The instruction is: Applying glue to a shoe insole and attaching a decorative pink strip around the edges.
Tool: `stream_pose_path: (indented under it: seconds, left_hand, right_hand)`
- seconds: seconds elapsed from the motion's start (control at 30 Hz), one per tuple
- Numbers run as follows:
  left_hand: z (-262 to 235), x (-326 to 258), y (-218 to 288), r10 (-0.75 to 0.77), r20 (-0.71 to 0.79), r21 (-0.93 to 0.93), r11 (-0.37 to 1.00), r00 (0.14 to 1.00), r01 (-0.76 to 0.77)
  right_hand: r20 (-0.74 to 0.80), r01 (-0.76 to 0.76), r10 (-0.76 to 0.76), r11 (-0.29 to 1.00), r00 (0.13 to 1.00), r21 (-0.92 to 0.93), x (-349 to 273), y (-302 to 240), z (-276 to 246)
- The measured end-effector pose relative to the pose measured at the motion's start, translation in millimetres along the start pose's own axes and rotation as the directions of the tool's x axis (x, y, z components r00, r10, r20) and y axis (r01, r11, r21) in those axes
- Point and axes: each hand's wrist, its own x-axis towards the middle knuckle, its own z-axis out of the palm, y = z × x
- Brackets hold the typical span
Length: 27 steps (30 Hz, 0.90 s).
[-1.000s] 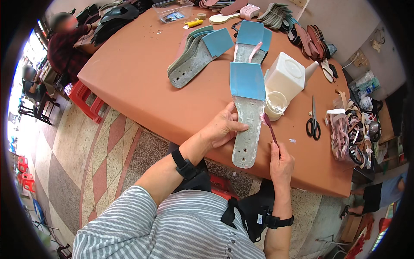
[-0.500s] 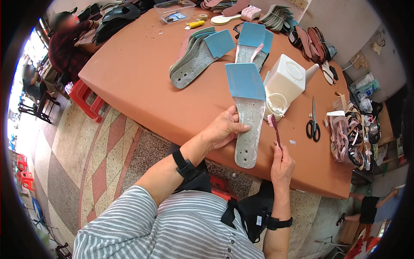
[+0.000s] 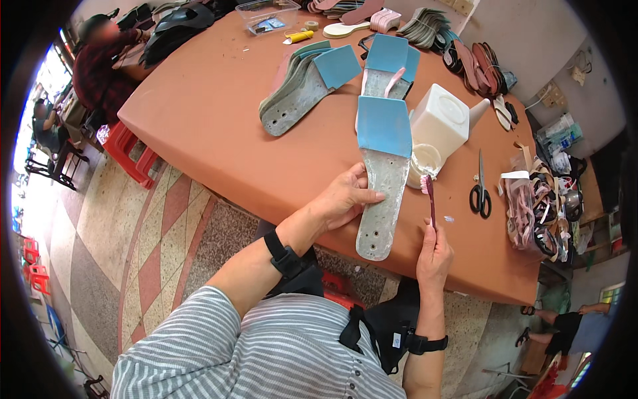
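Observation:
My left hand [image 3: 345, 198] pinches the edge of a grey insole [image 3: 383, 199] with a blue front part, held up over the table's near edge. Holes show in its narrow end. My right hand [image 3: 435, 256] grips a toothbrush [image 3: 430, 199] by its dark red handle, bristles up, just right of the insole and apart from it. Behind the brush stands a small tub [image 3: 425, 159] with white paste on its rim, next to a white square plastic bottle [image 3: 441, 114]. More blue-fronted insoles lie beyond, a stack [image 3: 299, 90] at the left and others [image 3: 391, 56] in the middle.
Black-handled scissors [image 3: 480, 193] lie right of the tub. A bag of straps [image 3: 525, 213] sits at the table's right edge. Along the back are a clear plastic box [image 3: 267, 16], a yellow tube [image 3: 299, 37] and stacked soles [image 3: 425, 28]. A person [image 3: 100, 66] sits at the far left.
The insole in my left hand has turned slightly, its blue end shifting right and its narrow end left. The toothbrush has moved slightly right. At lower right, a passing person has shifted.

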Motion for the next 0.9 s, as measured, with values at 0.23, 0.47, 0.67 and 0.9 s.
stream_pose_path:
  seconds: [0.23, 0.47, 0.67, 0.9]
  left_hand:
    - [-0.8, 1.6, 0.0, -0.008, 0.026, 0.004, 1.000, 1.000, 0.008]
    - [-1.6, 0.0, 0.8, -0.023, 0.014, 0.010, 1.000, 1.000, 0.022]
    - [-1.7, 0.5, 0.1, -0.015, 0.018, 0.010, 1.000, 1.000, 0.014]
    - [-2.5, 0.7, -1.0, -0.002, 0.040, 0.009, 1.000, 0.999, 0.001]
  right_hand:
    - [-0.016, 0.037, -0.038, 0.999, 0.999, -0.039, -0.7, 0.4, 0.9]
    - [0.039, -0.032, 0.034, 0.997, 0.999, -0.065, -1.9, -4.3, -1.6]
    - [-0.065, 0.079, -0.079, 0.997, 0.995, -0.002, -1.3, -4.8, 2.9]
    - [-0.037, 0.125, -0.125, 0.992, 0.991, -0.022, -2.9, -1.7, 0.0]
